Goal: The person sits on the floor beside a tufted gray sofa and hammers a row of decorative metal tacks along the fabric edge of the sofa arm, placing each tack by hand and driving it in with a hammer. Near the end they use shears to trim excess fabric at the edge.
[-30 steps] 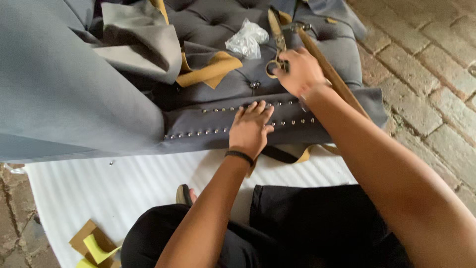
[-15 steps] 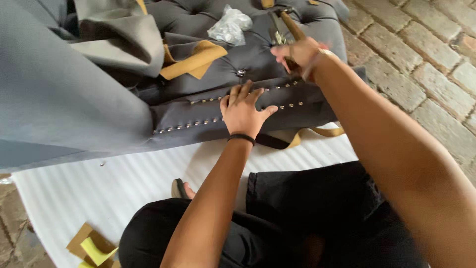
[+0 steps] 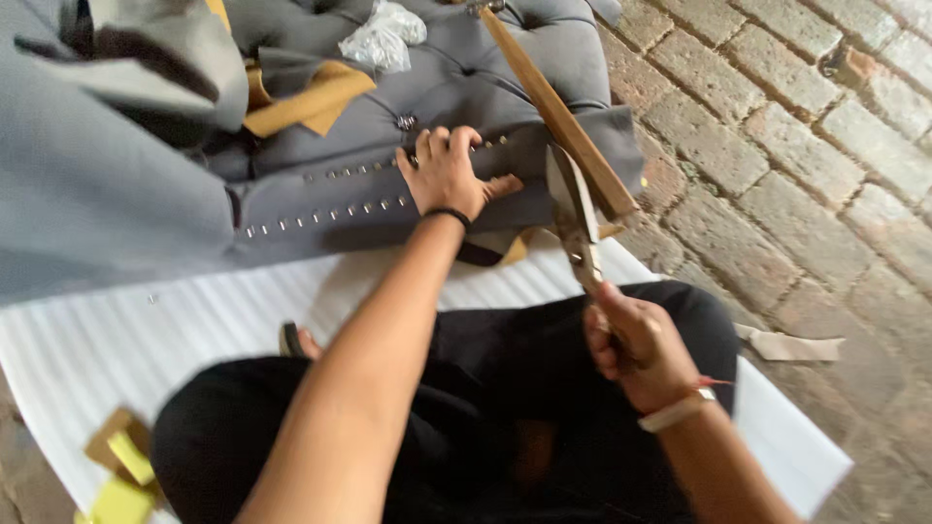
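Note:
My left hand (image 3: 449, 173) lies flat, fingers spread, on the grey upholstered panel (image 3: 505, 87), pressing the fabric by two rows of metal studs (image 3: 330, 194). My right hand (image 3: 636, 342) grips the handles of large scissors (image 3: 575, 215), held over my lap with the blades pointing up toward the panel's near edge. A wooden strip (image 3: 558, 116) runs diagonally over the panel just right of the blades. Tan foam (image 3: 301, 97) shows under loose grey fabric at the upper left.
A clear plastic bag (image 3: 383, 34) lies on the tufted panel. White ribbed sheet (image 3: 175, 330) covers the ground under me. Yellow and brown scraps (image 3: 121, 466) sit at lower left. Brick paving (image 3: 796, 146) stretches to the right, with a fabric scrap (image 3: 791, 344) on it.
My right hand came off the far side of the panel, pulled back toward my lap and now holds the scissors. My left hand stayed pressed on the studded fabric.

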`<state>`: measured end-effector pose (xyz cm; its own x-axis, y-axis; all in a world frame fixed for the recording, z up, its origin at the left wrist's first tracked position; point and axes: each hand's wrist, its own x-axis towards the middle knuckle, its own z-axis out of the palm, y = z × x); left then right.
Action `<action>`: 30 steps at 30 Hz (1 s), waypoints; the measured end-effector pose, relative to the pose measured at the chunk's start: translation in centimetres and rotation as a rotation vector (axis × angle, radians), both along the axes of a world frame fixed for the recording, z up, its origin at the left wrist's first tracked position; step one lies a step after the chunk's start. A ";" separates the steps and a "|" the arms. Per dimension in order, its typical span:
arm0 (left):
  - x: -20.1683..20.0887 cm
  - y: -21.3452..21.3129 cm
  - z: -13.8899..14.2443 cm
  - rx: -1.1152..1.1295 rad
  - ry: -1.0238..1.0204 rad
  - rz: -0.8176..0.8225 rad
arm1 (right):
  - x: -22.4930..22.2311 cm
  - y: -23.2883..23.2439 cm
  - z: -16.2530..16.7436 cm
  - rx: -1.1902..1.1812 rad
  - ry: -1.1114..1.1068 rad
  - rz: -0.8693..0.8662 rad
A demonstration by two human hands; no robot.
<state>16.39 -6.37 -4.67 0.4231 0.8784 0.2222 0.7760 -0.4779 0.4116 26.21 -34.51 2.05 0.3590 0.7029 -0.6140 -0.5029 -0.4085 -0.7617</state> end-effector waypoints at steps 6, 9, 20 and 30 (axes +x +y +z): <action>-1.6 1.7 -0.4 -0.049 0.083 -0.056 | -2.0 -2.0 3.1 0.047 -0.015 0.073; -2.0 2.2 -0.7 -0.039 0.076 -0.080 | -2.6 -2.2 4.0 0.024 -0.071 0.123; -1.3 0.8 0.3 -0.023 -0.018 -0.039 | -2.2 -2.0 -0.6 -0.298 -0.217 0.076; -1.3 1.6 0.4 -0.115 0.032 -0.178 | 3.6 -0.6 -1.3 -0.402 -0.274 0.220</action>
<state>15.08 -4.72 -4.26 0.5790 0.8080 0.1089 0.6970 -0.5598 0.4481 29.82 -35.12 0.73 0.4142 0.5084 -0.7550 -0.1769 -0.7687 -0.6147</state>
